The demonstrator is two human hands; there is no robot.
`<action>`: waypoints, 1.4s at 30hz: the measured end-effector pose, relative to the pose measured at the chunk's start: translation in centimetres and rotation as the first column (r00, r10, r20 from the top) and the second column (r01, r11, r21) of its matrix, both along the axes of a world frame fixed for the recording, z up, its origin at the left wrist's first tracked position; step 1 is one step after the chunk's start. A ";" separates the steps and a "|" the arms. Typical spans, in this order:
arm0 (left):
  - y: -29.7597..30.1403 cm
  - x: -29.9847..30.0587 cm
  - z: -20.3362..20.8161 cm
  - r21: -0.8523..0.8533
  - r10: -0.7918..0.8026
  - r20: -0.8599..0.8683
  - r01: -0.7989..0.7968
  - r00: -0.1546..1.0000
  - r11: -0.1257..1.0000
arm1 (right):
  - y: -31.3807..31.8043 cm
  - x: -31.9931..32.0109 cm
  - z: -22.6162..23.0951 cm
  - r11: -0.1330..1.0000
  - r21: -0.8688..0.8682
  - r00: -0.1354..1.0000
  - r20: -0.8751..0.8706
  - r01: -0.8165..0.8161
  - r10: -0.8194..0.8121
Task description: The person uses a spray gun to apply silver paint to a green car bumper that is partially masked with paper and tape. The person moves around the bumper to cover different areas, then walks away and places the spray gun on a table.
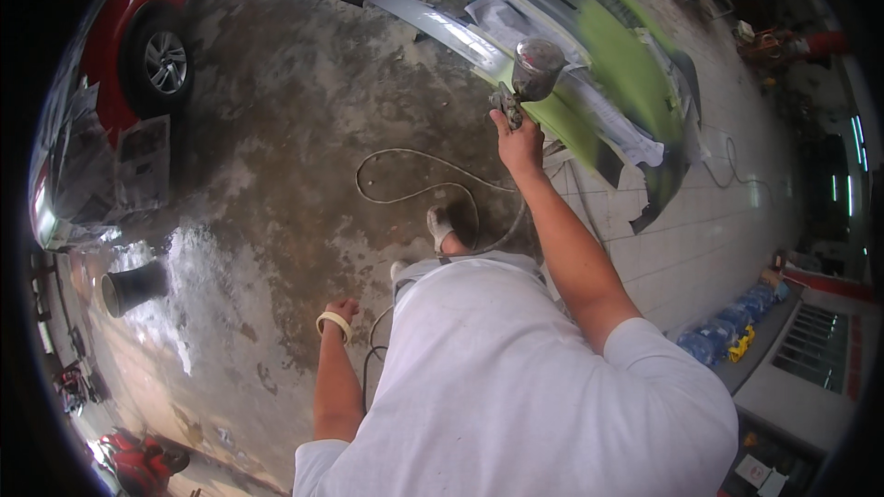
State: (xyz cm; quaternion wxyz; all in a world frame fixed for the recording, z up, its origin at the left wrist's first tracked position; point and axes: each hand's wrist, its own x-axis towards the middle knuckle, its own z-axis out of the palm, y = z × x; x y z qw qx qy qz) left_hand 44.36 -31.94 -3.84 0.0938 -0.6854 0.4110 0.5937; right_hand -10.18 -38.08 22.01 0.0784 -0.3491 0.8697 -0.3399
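The right hand [523, 145] is wrapped around the grip of a metal spray gun [507, 106], thumb on the left side of it. The gun lies at the far end of the outstretched arm, just beyond the knuckles, and its rounded cup [537, 71] sits above, slightly to the right of the hand. Beyond the gun and mostly to its right is a large vehicle bumper [612, 55], part silver, part green, with pale sheets [599, 110] along it; the cup overlaps it in view, so the gap cannot be told. The left hand [342, 310] hangs low at the near left, well apart from gun and bumper, a pale ring [331, 323] around its wrist; whether its fingers are clenched or relaxed I cannot tell. A looping hose [405, 151] lies on the floor between the hands.
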 end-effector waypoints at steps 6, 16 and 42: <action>0.4 0.0 0.7 -0.004 -0.049 0.012 0.049 0.999 0.999 | 0.8 1.2 -2.8 0.983 -0.113 0.988 0.063 0.145 -0.139; 0.2 2.3 3.5 0.013 -0.094 0.053 0.094 0.994 0.996 | -1.2 3.9 -6.8 0.903 -0.315 0.955 0.140 0.293 -0.261; 2.0 7.3 3.1 -0.048 -0.337 0.016 0.338 0.941 0.940 | 12.8 4.9 -7.8 0.702 -0.503 0.841 0.100 0.504 -0.532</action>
